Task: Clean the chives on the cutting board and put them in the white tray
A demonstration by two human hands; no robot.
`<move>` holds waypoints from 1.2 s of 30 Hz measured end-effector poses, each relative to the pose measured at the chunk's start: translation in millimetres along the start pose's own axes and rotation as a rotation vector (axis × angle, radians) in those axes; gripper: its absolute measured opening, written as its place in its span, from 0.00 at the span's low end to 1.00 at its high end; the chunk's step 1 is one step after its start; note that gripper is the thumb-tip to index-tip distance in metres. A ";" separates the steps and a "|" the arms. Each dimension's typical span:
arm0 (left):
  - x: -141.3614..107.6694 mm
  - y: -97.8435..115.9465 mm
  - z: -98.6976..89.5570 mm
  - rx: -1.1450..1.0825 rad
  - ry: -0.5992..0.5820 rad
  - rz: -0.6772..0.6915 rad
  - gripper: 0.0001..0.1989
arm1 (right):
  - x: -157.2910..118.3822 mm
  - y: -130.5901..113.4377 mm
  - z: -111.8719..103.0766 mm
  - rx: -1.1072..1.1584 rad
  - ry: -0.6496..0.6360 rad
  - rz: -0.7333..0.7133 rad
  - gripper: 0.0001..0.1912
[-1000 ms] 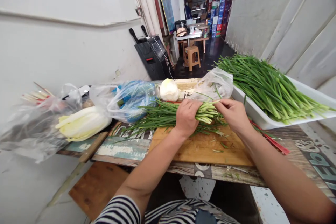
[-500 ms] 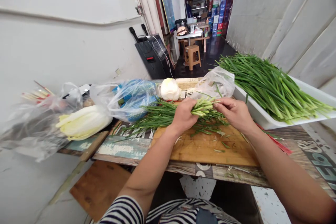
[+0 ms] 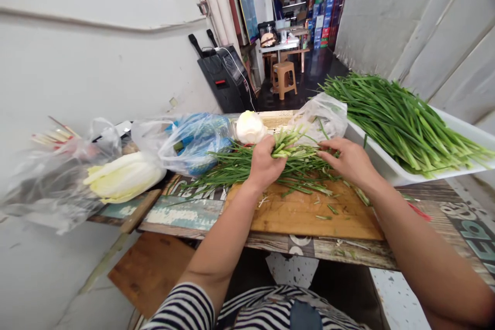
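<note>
My left hand (image 3: 266, 163) is closed around a bunch of garlic chives (image 3: 285, 142), the pale cut ends pointing up and to the right. More loose green chives (image 3: 232, 171) lie beneath it, across the wooden cutting board (image 3: 309, 219). To the right, my right hand (image 3: 350, 161) hovers over the board's far side, apart from the bunch. Its thumb and fingers are spread, and I make out nothing held in them. Short trimmings (image 3: 332, 209) are scattered on the board.
A white tray (image 3: 390, 167) heaped with chives stands at right. Behind the board are a clear plastic bag (image 3: 328, 113) and a white cabbage (image 3: 249, 127). At left lie a napa cabbage (image 3: 126, 176), a bagged blue bundle (image 3: 201, 139) and a wooden-handled knife (image 3: 141, 211).
My right hand has drawn away from the bunch's cut ends and its fingers have opened. My left hand, still holding the chives, has shifted slightly left, and the bunch now tilts more upward.
</note>
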State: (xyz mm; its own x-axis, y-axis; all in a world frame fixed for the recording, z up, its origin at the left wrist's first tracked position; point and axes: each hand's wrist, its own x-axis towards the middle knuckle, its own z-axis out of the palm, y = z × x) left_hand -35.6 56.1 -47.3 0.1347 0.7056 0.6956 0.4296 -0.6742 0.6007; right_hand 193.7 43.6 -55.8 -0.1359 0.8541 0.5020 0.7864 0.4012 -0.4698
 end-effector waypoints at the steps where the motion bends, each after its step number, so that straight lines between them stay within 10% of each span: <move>1: 0.2 -0.4 -0.3 -0.014 0.032 -0.005 0.08 | 0.6 3.3 5.2 -0.050 -0.051 -0.049 0.11; 8: 2.0 -2.7 -2.5 -0.060 0.128 -0.032 0.10 | 4.4 13.5 21.3 -0.228 -0.174 -0.120 0.09; 18: 4.9 5.0 -7.8 0.038 -0.066 0.152 0.03 | 2.5 -8.1 -2.6 0.516 0.043 0.181 0.13; 36: 3.2 8.6 -3.1 0.056 -0.357 0.010 0.04 | 1.1 -29.3 -4.7 0.896 0.015 0.355 0.17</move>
State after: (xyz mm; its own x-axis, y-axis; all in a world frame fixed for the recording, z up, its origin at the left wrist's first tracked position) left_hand -34.2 51.9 -38.7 0.4380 0.7375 0.5141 0.4735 -0.6753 0.5654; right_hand 173.3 31.2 -38.1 0.0338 0.9725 0.2303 0.0271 0.2295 -0.9729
